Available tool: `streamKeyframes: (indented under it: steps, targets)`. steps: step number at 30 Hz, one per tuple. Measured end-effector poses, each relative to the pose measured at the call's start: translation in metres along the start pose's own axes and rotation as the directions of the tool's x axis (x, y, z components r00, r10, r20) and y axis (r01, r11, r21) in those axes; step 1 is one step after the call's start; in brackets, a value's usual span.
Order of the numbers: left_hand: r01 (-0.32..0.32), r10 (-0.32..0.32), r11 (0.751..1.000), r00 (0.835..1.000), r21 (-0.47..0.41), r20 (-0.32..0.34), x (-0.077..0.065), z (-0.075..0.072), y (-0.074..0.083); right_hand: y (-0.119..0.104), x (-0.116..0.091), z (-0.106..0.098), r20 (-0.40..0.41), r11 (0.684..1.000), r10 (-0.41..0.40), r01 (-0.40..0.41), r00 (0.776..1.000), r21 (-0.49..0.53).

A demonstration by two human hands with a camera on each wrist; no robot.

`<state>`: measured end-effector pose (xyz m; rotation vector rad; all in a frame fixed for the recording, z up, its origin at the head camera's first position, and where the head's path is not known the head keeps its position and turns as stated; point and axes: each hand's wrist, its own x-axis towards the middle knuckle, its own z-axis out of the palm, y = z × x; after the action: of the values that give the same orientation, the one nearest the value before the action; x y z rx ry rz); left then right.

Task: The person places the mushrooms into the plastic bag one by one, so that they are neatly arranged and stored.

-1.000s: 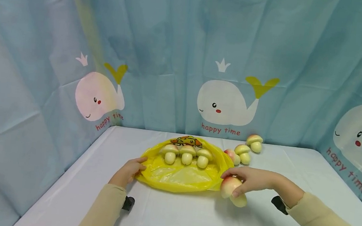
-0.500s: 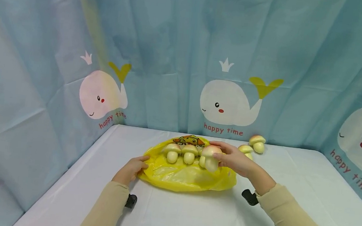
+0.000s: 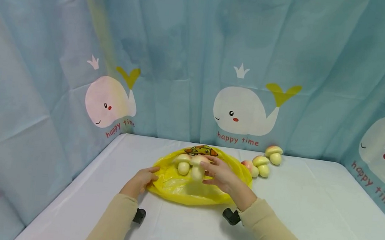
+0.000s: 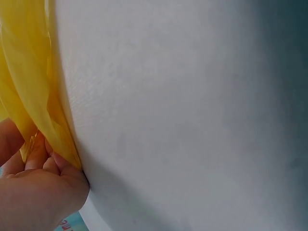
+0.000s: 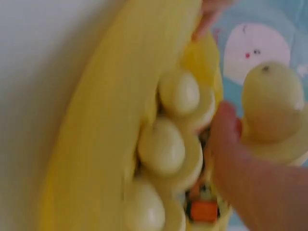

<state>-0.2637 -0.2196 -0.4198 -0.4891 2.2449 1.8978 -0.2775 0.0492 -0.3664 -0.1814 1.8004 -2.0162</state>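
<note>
A yellow plastic bag (image 3: 185, 199) lies on the table with its mouth spread toward me. My left hand (image 3: 139, 181) grips the bag's left edge, and the left wrist view shows the fingers curled round the yellow film (image 4: 45, 106). Over the bag's opening, my right hand (image 3: 221, 175) holds a toy mushroom (image 3: 197, 170) with a pale stem and reddish cap. Inside the bag, three more mushrooms (image 5: 162, 147) stand in a row in the right wrist view. From the head, one bagged mushroom (image 3: 183, 167) shows plainly; my right hand and its mushroom hide the others.
Three loose toy mushrooms lie right of the bag: one partly behind its edge (image 3: 248, 166), one beside that (image 3: 262, 166), one farther back (image 3: 274, 155). A white cloth (image 3: 175, 230) covers the table. A blue whale-print curtain (image 3: 179, 107) hangs behind.
My right hand has carried its mushroom from the bag's right side, up and leftward, to over the bag's middle. My left hand stays at the bag's left edge.
</note>
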Motion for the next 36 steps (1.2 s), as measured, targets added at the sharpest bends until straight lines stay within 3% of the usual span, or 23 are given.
streamKeyframes:
  steps: [3,11,16,27,36]
  targets:
    - [0.004,-0.004,1.000,1.000,0.007,-0.004,0.000,0.001,-0.001,0.012,0.005,0.017,-0.043,1.000,0.009,-0.010,0.999,-0.014]
    - [-0.029,0.029,1.000,1.000,0.005,-0.001,0.001,0.003,-0.001,0.035,0.020,0.045,-0.045,0.999,0.030,-0.031,0.999,-0.023]
    - [-0.022,0.022,1.000,1.000,-0.004,-0.010,0.003,0.002,-0.003,0.045,0.025,0.057,-0.093,0.988,0.077,-0.089,0.993,-0.128]
    - [-0.028,0.028,1.000,1.000,0.009,0.002,-0.002,0.004,0.000,0.049,0.023,0.068,-0.110,0.947,0.088,-0.118,0.990,-0.298]
    - [-0.013,0.013,1.000,1.000,0.002,-0.015,-0.004,0.003,-0.001,0.050,0.019,0.063,-0.111,0.952,0.075,-0.105,0.991,-0.287]
